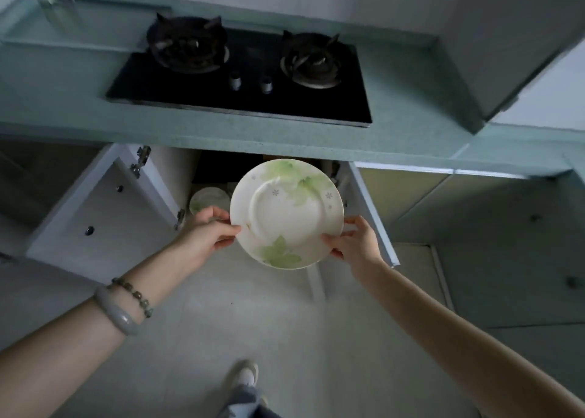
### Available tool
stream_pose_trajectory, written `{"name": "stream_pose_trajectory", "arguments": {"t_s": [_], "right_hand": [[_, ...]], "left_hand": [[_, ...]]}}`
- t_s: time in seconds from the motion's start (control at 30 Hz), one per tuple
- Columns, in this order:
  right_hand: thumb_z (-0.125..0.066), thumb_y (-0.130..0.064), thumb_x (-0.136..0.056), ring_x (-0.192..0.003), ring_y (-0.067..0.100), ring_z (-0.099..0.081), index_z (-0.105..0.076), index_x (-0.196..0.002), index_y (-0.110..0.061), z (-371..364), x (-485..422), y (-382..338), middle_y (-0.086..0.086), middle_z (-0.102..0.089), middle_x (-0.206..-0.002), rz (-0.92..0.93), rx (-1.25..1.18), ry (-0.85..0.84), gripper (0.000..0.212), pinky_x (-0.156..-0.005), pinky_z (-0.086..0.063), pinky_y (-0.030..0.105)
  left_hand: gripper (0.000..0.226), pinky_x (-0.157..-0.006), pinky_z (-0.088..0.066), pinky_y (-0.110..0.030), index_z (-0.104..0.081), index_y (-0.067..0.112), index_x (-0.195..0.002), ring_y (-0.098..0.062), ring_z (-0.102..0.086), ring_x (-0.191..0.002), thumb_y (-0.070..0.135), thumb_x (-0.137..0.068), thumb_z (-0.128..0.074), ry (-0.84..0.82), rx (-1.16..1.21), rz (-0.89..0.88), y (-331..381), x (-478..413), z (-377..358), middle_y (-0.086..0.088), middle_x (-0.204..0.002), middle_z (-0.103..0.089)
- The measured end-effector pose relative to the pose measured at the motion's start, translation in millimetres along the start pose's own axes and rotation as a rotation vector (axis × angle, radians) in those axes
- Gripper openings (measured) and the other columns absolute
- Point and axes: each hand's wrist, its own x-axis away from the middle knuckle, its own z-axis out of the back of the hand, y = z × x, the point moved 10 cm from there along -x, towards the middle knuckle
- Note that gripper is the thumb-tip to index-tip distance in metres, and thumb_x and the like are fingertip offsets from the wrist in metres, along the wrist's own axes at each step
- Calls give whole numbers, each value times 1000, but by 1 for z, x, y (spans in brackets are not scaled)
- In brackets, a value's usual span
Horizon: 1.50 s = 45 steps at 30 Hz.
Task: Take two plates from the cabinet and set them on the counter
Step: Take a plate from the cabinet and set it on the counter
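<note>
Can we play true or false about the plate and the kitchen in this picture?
1. The left hand and the right hand both hold the plate by its rim. True.
2. The plate rests on the counter. False: it is held up in front of the open cabinet.
3. The plate has green leaves painted on it. True.
4. A pot sits on the stove. False: both burners are bare.
5. The cabinet doors are shut. False: both doors stand open.
</note>
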Motion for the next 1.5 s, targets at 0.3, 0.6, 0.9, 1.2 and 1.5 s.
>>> {"name": "stream_pose_trajectory", "arguments": {"t_s": [0.3,0.6,0.9,1.2,1.5], "right_hand": [[-79,4,-65,-48,15,-59,-54,-97,-9,143,59,-65,6,-58,-68,90,-99,238,43,-47,-55,27],[-75,5,-65,-47,20,-51,-53,-97,-4,299,124,-18,10,-58,-61,32,-309,558,40,-43,-46,24],[-76,6,-63,-49,18,-58,-53,-94,-5,467,138,40,8,-63,-64,24,-420,734,39,-58,-54,32],[-78,3,-66,-56,20,-63,-52,-100,-5,643,101,48,11,-62,-79,17,-381,723,44,-59,-59,31],[-77,3,-65,-54,23,-59,-50,-102,-5,734,32,52,13,-61,-75,-11,-398,749,46,-54,-54,33]], "left_hand": [[27,-73,-54,-34,-53,10,-83,-24,-66,-78,-11,-75,-67,-327,-129,-54,97,32,-136,-11,-83,-67],[26,-81,-51,-38,-51,9,-85,-25,-61,-76,-12,-78,-64,-689,-307,-69,104,70,-341,-13,-86,-64],[24,-69,-51,-34,-53,6,-87,-28,-62,-82,-12,-77,-65,-843,-406,-56,61,106,-545,-16,-89,-64],[21,-70,-54,-33,-54,3,-90,-27,-61,-82,-12,-79,-64,-835,-409,-76,52,137,-721,-16,-88,-62],[19,-70,-52,-36,-53,5,-89,-28,-61,-84,-12,-83,-58,-826,-406,3,53,108,-840,-17,-88,-63]]}}
